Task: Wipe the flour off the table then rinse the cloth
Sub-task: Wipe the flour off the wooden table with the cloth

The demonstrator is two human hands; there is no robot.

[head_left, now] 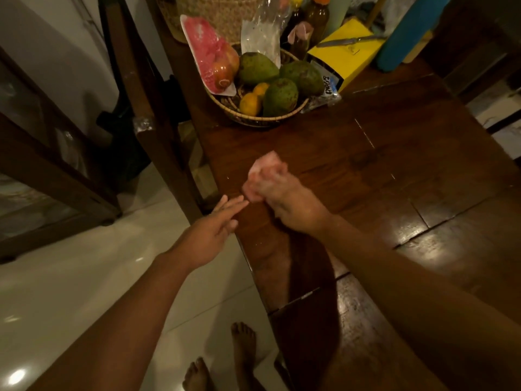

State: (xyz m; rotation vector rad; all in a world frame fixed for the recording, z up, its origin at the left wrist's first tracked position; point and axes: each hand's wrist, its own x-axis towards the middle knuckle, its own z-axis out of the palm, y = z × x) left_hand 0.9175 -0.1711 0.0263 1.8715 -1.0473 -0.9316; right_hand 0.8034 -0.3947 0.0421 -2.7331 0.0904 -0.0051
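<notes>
Cloth [260, 167]: pale pink and white, bunched into a wad and blurred. It lies on the table [394, 170] close to its left edge, under and just past the fingers that hold it.
Right hand [284, 201]: grip clamped on the cloth, fingers curled over it and pressing it to the wood. The arm reaches in from the near right.
Left hand [214, 230]: grip apart, fingers straight and holding nothing. The fingertips are at the table's left edge, just beside the near end of the cloth.
Table surface: dark brown glossy wood with seams between the planks and light glinting on the near right.
Basket [253, 118]: woven, at the far end, holding green fruit [280, 97], small oranges [249, 104] and a pink packet [208, 49].
Yellow box [349, 55]: right of the basket, with a knife [349, 40] lying on top.
Floor [84, 277]: pale tiles on the left, with bare feet [244, 351] at the near edge.
</notes>
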